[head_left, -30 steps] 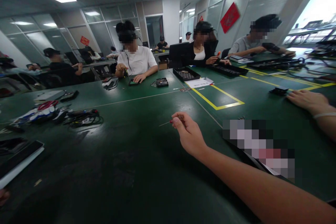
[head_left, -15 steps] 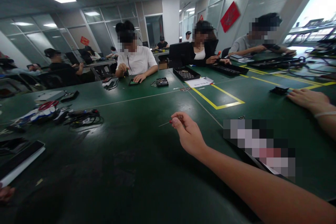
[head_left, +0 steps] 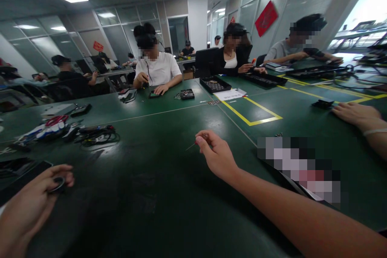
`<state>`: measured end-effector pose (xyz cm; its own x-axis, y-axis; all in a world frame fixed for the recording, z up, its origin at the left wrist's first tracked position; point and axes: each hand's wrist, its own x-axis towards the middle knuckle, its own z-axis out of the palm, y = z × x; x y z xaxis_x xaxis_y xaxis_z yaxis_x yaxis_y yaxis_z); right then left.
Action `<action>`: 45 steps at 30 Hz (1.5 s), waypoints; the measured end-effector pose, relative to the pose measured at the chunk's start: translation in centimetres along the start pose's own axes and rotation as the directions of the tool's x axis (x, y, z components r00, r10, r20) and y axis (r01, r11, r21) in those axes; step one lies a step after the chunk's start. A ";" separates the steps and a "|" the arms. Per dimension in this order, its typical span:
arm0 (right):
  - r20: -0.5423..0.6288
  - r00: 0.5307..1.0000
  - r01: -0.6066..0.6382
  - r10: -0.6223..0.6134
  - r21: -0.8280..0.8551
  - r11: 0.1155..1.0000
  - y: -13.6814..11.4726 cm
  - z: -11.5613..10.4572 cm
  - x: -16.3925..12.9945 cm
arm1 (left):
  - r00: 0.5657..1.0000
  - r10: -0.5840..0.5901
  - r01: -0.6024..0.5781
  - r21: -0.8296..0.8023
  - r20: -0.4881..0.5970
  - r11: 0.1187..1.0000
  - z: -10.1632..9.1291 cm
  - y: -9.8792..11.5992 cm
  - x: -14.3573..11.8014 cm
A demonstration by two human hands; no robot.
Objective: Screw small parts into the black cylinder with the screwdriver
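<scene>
The right hand (head_left: 218,156) is pinching one thin screwdriver (head_left: 196,144) between thumb and fingertips, its red-collared metal shaft pointing left and hovering just above the green table (head_left: 157,193), near the table's middle. The left hand (head_left: 28,205) is coming in at the lower left corner, its fingers curling round one small dark ring-shaped part (head_left: 57,184), held above the table edge.

One pixelated flat device (head_left: 298,169) is lying just to the right of the right forearm. Beyond it, one co-worker's hand (head_left: 355,113) is resting flat on the table, with a pale band at the wrist, and one small black part (head_left: 322,104) is sitting just beside its fingertips. One rectangle of yellow tape (head_left: 252,113) is marking the table surface behind the right hand.

To the left, one bundle of black cables (head_left: 96,134) is lying near one heap of red, white and blue tools (head_left: 45,129). One dark flat device (head_left: 18,171) is sitting at the left edge, close to the left hand.

On the far side, three seated people are facing this way: one person in a white shirt (head_left: 157,70), one person in a black jacket (head_left: 229,58), and one person in a grey shirt (head_left: 290,48). One black tray (head_left: 215,84) and one sheet of white paper (head_left: 231,94) are lying between them.
</scene>
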<state>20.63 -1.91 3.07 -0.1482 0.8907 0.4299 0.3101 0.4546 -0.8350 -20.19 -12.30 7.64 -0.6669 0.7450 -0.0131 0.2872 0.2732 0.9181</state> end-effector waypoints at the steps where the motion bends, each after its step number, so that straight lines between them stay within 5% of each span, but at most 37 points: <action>1: 0.007 1.000 -0.005 0.005 -0.009 1.000 -0.1 0.0 0.0 | 0.999 -0.005 0.006 -0.031 0.034 0.999 1.0 0.3 0.1; 6: 0.013 1.000 0.006 -0.006 -0.059 0.998 -0.3 -0.2 -0.2 | 0.943 0.186 -0.211 0.060 0.277 0.976 7.4 2.7 -0.8; 11: 0.019 0.999 0.043 -0.042 -0.061 0.997 -0.2 0.0 -0.4 | 0.809 0.367 -0.363 -0.101 0.459 0.926 14.3 4.3 -2.2; 19: 0.060 0.998 0.039 -0.034 -0.094 0.995 -0.5 -0.3 -0.3 | 0.657 0.597 -0.657 -0.039 0.461 0.753 23.3 2.9 -5.1; 29: -0.097 0.991 0.088 -0.087 0.009 0.996 -0.3 -0.4 -0.4 | 0.578 0.686 -0.706 -0.151 0.442 0.692 23.5 1.4 -4.5; 36: -0.046 0.997 0.070 -0.067 0.073 0.995 0.5 0.0 -0.6 | 0.681 0.584 -0.576 -0.168 0.442 0.800 23.9 1.0 -4.3; 45: -0.002 0.998 0.063 -0.063 -0.068 0.996 0.2 0.0 -0.4 | 0.646 0.613 -0.594 -0.205 0.455 0.778 23.9 0.9 -4.2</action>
<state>20.80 -2.14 2.73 -0.1654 0.8601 0.4825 0.3635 0.5080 -0.7809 -0.75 -0.64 -0.99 0.0582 0.9257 0.3737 0.4789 -0.3543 0.8032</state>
